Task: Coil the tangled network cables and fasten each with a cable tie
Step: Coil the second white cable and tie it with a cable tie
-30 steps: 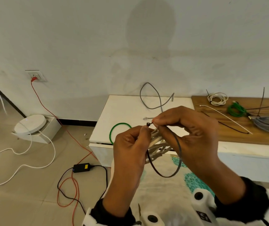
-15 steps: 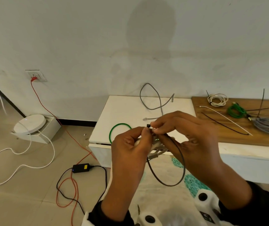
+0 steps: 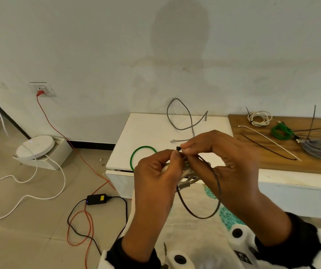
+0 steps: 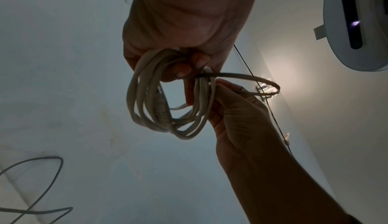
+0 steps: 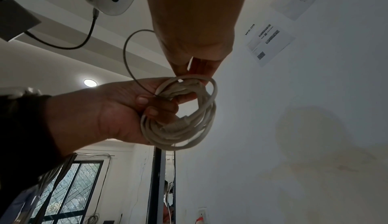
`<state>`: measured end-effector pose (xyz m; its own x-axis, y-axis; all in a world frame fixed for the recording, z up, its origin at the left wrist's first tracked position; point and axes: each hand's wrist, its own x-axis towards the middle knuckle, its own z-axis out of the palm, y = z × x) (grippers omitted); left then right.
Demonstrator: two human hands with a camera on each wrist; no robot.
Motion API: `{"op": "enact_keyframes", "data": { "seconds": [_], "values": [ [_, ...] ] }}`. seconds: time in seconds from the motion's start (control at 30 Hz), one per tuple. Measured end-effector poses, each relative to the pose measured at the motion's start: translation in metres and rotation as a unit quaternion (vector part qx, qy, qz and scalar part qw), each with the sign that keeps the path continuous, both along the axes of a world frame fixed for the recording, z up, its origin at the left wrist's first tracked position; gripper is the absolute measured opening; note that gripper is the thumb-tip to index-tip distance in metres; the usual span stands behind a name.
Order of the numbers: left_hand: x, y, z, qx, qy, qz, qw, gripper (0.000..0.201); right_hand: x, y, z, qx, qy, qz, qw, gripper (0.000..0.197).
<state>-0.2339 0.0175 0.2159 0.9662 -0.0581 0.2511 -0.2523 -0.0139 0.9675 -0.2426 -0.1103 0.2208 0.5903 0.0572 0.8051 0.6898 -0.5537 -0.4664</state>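
A coil of beige network cable point(image 3: 186, 177) hangs in the air in front of the white table point(image 3: 146, 133). My left hand point(image 3: 172, 162) grips the coil point(image 4: 147, 111), and its thumb presses beside the small head of a black cable tie point(image 3: 217, 191). The tie runs round one side of the coil point(image 5: 189, 128) and bulges out in a wide loose loop point(image 4: 252, 76). My right hand point(image 3: 190, 150) pinches the tie's end right at the head. A plug shows inside the coil.
On the white table lie a loose grey cable point(image 3: 181, 121) and a green cable ring point(image 3: 136, 154). The wooden top point(image 3: 252, 164) holds tied white point(image 3: 259, 118), green point(image 3: 282, 131) and grey point(image 3: 319, 146) coils plus spare ties point(image 3: 268, 140). Cords and an adapter point(image 3: 96, 199) cross the floor.
Both hands have sunk slightly with the coil. The right fingers have closed in on the tie's head. The loop looks about as wide as before.
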Motion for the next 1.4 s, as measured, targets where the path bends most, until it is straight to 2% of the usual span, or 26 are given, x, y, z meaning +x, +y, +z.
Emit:
{"op": "enact_keyframes", "data": {
  "seconds": [0.13, 0.23, 0.37, 0.5, 0.6, 0.7, 0.9, 0.97, 1.13, 1.2, 1.3, 1.37, 1.4],
  "values": [
    [0.001, 0.0, -0.001, 0.031, -0.032, 0.007, 0.999, 0.028, 0.0, -0.001, 0.004, -0.021, 0.021, -0.002, 1.0, 0.004],
    [-0.001, 0.0, 0.002, 0.026, -0.026, 0.006, 0.999, 0.027, 0.0, -0.005, 0.013, -0.022, 0.065, 0.009, 0.998, 0.006],
    [-0.004, 0.003, 0.006, -0.005, 0.036, -0.048, 0.998, 0.023, 0.006, -0.016, 0.02, 0.035, 0.154, 0.098, 0.983, 0.014],
    [-0.005, 0.005, 0.01, -0.059, 0.118, -0.132, 0.982, 0.035, 0.018, -0.027, 0.024, 0.092, 0.253, 0.221, 0.937, 0.013],
    [-0.005, 0.005, 0.011, -0.071, 0.14, -0.152, 0.976, 0.04, 0.024, -0.034, 0.027, 0.11, 0.32, 0.31, 0.889, 0.01],
    [-0.007, 0.003, 0.014, -0.079, 0.148, -0.166, 0.972, 0.024, 0.026, -0.038, 0.031, 0.1, 0.355, 0.338, 0.866, 0.014],
    [-0.008, 0.003, 0.012, -0.148, 0.191, -0.193, 0.951, 0.016, 0.033, -0.044, 0.034, 0.09, 0.37, 0.362, 0.85, 0.018],
    [-0.007, 0.004, 0.01, -0.15, 0.199, -0.196, 0.948, 0.019, 0.034, -0.044, 0.034, 0.083, 0.373, 0.36, 0.851, 0.014],
    [-0.007, 0.005, 0.014, -0.167, 0.188, -0.217, 0.943, 0.039, 0.035, -0.041, 0.032, 0.071, 0.321, 0.336, 0.882, 0.021],
    [-0.008, 0.004, 0.016, -0.178, 0.182, -0.235, 0.938, 0.033, 0.036, -0.04, 0.03, 0.079, 0.298, 0.337, 0.89, 0.02],
    [-0.008, 0.003, 0.014, -0.19, 0.199, -0.241, 0.931, 0.021, 0.038, -0.039, 0.026, 0.141, 0.306, 0.379, 0.862, 0.025],
    [-0.008, 0.004, 0.012, -0.213, 0.192, -0.255, 0.923, 0.029, 0.039, -0.039, 0.021, 0.172, 0.322, 0.411, 0.835, 0.029],
    [-0.008, 0.003, 0.011, -0.229, 0.187, -0.263, 0.918, 0.038, 0.04, -0.039, 0.019, 0.172, 0.324, 0.415, 0.832, 0.031]
  ]
}}
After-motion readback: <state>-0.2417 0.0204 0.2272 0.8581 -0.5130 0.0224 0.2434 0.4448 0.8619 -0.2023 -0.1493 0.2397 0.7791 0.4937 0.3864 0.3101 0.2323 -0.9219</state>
